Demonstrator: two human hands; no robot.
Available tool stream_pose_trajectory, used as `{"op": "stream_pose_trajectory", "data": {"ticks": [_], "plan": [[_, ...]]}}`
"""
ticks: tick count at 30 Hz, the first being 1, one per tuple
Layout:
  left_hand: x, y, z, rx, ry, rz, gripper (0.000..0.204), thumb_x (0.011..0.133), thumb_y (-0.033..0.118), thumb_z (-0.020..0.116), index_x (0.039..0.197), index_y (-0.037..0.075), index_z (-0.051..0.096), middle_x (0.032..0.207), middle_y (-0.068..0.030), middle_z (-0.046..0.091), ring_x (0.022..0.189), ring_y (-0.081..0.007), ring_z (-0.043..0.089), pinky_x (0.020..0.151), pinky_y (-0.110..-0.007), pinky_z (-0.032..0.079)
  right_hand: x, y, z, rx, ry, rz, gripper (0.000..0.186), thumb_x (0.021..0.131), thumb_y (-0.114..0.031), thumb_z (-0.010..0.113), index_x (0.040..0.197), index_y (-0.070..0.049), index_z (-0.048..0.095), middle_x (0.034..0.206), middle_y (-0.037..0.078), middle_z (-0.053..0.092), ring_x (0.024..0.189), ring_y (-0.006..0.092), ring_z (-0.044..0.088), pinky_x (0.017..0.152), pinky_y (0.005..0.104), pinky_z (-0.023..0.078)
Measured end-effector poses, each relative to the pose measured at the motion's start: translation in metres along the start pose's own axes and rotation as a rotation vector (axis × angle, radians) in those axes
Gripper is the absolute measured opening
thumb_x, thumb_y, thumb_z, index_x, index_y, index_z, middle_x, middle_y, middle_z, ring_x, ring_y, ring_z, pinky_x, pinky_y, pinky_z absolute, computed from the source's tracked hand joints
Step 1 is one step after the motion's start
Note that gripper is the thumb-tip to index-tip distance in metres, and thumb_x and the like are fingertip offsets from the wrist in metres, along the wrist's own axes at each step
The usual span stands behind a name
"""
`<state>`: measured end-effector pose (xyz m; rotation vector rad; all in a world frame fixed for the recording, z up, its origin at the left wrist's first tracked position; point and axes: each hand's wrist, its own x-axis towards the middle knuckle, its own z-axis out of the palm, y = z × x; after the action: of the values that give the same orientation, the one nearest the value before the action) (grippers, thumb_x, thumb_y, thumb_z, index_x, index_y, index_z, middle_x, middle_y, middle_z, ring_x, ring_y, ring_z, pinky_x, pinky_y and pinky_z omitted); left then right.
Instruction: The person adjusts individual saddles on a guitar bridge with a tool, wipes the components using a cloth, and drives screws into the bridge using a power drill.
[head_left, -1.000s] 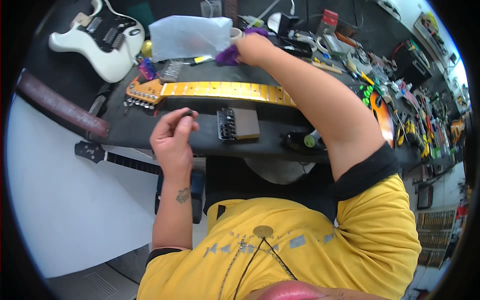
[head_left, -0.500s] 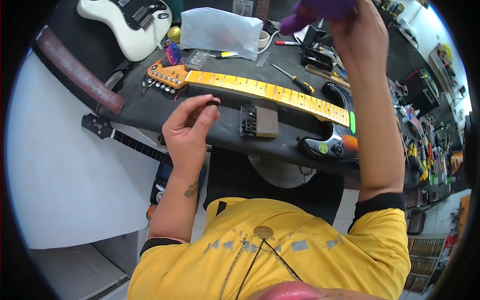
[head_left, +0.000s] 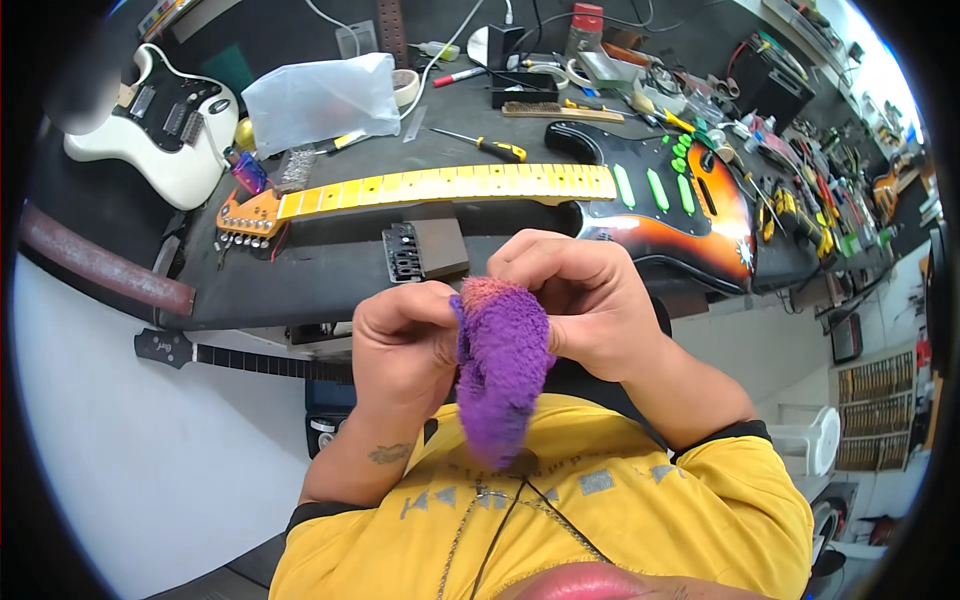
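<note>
A fuzzy purple cloth [head_left: 500, 345] with a reddish patch at its top hangs between my two hands, in front of my chest. My left hand [head_left: 400, 335] is closed, thumb and fingers pinching the cloth's left edge. On the other side my right hand [head_left: 590, 305] grips the cloth with bent fingers. Any small part inside the folds is hidden. Just beyond my hands, a black guitar bridge [head_left: 403, 252] lies against a brownish block [head_left: 440, 247] on the bench. Behind it stretches the maple neck [head_left: 440, 187] of a sunburst electric guitar [head_left: 715, 215], whose body has green strips on it.
A white guitar body [head_left: 150, 140] lies at the far left, near a translucent plastic bag [head_left: 320, 100]. A yellow-black screwdriver [head_left: 485, 146] and a wooden brush [head_left: 560, 111] rest behind the neck. Tools crowd the right side. A dark-headed guitar neck [head_left: 250, 362] sticks out below the bench's left edge.
My right hand has brought the purple cloth down from the upper right to my left hand. The small dark piece in my left fingertips no longer shows. The view has shifted right.
</note>
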<state>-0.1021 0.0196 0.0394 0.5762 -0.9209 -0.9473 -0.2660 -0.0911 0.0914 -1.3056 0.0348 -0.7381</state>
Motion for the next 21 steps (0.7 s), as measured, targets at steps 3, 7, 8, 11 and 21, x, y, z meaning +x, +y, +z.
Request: {"op": "stream_pose_trajectory", "data": {"ticks": [3,7,8,11,21], "plan": [[0.006,-0.011,-0.004,0.120,-0.055,0.031,0.003,0.094,0.000,0.075,0.096,0.001,0.075,0.101,-0.0197,0.078,0.093,-0.0270,0.075,0.083,-0.042,0.063,-0.013,0.003,-0.007,-0.104,0.026,-0.013,0.031,0.087,-0.002,0.087,0.111,0.000,0.068,0.105,0.001,0.066,0.093,0.0067,0.065,0.083,0.0246,0.054],[0.004,-0.015,-0.001,0.021,-0.013,-0.110,0.011,0.088,-0.006,0.079,0.096,-0.001,0.075,0.103,-0.0156,0.077,0.092,-0.0223,0.074,0.083,-0.035,0.061,-0.018,0.011,-0.016,-0.061,0.058,0.075,0.028,0.090,0.009,0.076,0.115,0.002,0.068,0.110,0.004,0.070,0.097,0.0086,0.067,0.084,0.0254,0.055],[0.003,-0.016,-0.002,-0.061,0.017,-0.131,0.009,0.091,-0.005,0.078,0.099,-0.002,0.075,0.101,-0.0112,0.077,0.087,-0.0162,0.072,0.080,-0.030,0.059,-0.016,0.012,-0.021,-0.100,0.029,-0.008,0.029,0.090,0.009,0.075,0.118,0.002,0.069,0.109,0.005,0.071,0.099,0.0095,0.068,0.085,0.0262,0.055],[0.012,-0.010,-0.016,-0.249,-0.033,-0.081,0.014,0.094,-0.006,0.073,0.107,-0.001,0.073,0.109,-0.0188,0.076,0.090,-0.0233,0.077,0.082,-0.032,0.064,-0.016,0.017,-0.036,-0.265,0.076,-0.105,0.021,0.095,0.006,0.068,0.116,0.004,0.073,0.109,0.008,0.073,0.101,0.0140,0.070,0.089,0.0290,0.056],[0.015,-0.012,-0.016,-0.365,0.067,-0.180,0.017,0.099,-0.005,0.068,0.113,0.001,0.075,0.108,-0.0184,0.077,0.091,-0.0229,0.077,0.082,-0.030,0.063,-0.010,-0.010,-0.032,-0.717,0.022,-0.239,0.027,0.076,0.002,0.083,0.100,-0.001,0.072,0.092,0.005,0.071,0.083,0.0160,0.068,0.073,0.0291,0.054]]}}
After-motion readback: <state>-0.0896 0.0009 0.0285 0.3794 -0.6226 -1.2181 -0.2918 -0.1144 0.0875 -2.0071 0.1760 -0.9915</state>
